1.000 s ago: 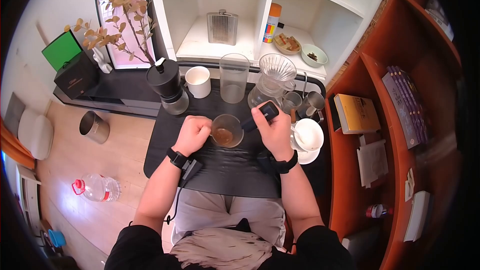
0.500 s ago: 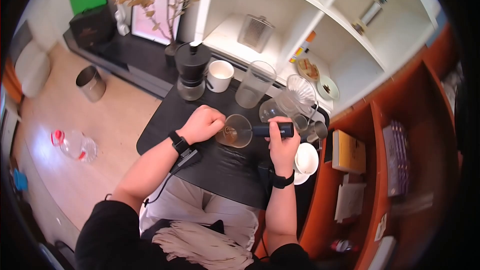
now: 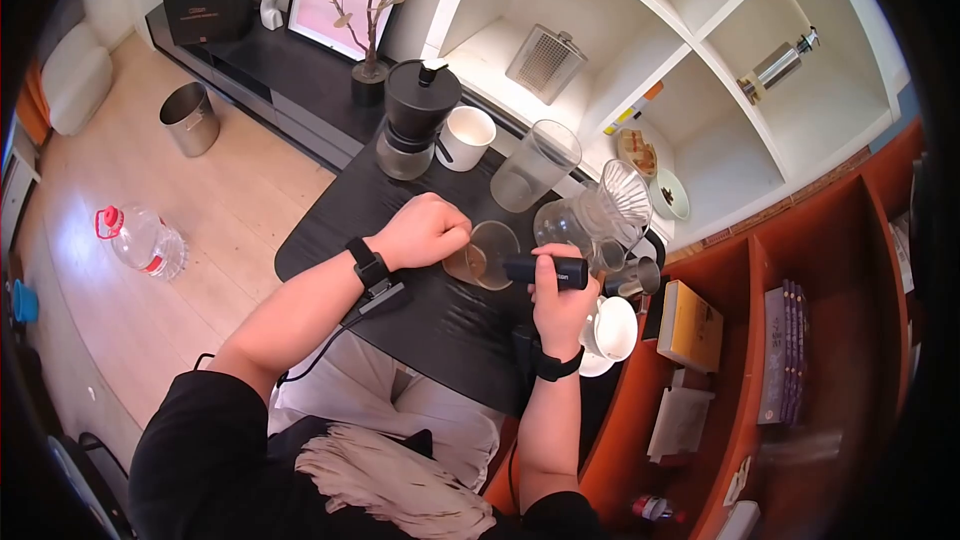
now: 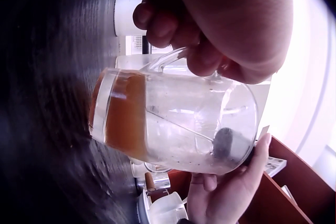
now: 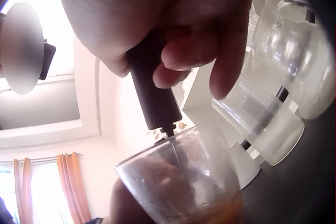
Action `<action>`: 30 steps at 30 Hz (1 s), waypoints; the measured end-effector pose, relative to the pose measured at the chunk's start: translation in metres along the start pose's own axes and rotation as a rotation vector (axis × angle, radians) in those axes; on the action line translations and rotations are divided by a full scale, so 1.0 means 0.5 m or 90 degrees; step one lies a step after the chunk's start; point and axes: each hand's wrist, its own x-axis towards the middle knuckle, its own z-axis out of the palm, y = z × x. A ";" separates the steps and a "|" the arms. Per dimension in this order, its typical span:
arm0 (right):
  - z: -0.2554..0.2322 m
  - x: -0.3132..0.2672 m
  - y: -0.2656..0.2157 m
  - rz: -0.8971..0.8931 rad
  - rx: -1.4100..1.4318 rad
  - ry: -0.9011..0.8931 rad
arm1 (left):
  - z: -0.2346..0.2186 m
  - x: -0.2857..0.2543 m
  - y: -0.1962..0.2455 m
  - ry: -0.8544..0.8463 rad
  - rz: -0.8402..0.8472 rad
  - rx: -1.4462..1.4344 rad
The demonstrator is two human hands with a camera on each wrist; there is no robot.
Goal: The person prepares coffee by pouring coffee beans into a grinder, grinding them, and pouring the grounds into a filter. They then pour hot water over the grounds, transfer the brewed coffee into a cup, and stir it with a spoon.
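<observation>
A clear glass mug (image 3: 492,252) with brown liquid (image 4: 126,115) in its lower part stands on the black table. My left hand (image 3: 425,230) grips its handle (image 4: 167,59), fingers curled. In my right hand (image 3: 562,312) is a black handheld milk frother (image 3: 556,272), its body at the mug's rim. The frother's thin metal shaft (image 4: 181,125) reaches down inside the glass, its lower end close to the liquid's surface in the left wrist view. Fingers and thumb of the right hand wrap the frother's body in the right wrist view.
Behind the mug stand a black coffee grinder (image 3: 415,115), a white mug (image 3: 466,139), a tall glass (image 3: 537,166) and a glass dripper (image 3: 624,202) on a server. To the right are a metal cup (image 3: 633,278) and a white cup (image 3: 611,328) on a saucer.
The head view has turned, shifting the scene. The frother, earlier slanted at the mug's right rim, now points more directly into the mug. The left hand keeps its grip on the handle.
</observation>
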 end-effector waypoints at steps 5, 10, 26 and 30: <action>-0.005 0.002 0.009 0.014 0.036 0.041 | -0.006 0.001 -0.002 -0.023 -0.038 0.011; -0.007 0.005 0.016 0.022 0.053 -0.004 | -0.005 0.001 -0.004 -0.021 -0.033 0.014; 0.000 0.005 0.016 0.060 0.114 -0.006 | -0.006 0.001 -0.001 -0.018 -0.028 0.021; 0.002 0.006 0.036 0.012 0.102 0.038 | -0.008 0.000 -0.004 -0.034 -0.058 0.034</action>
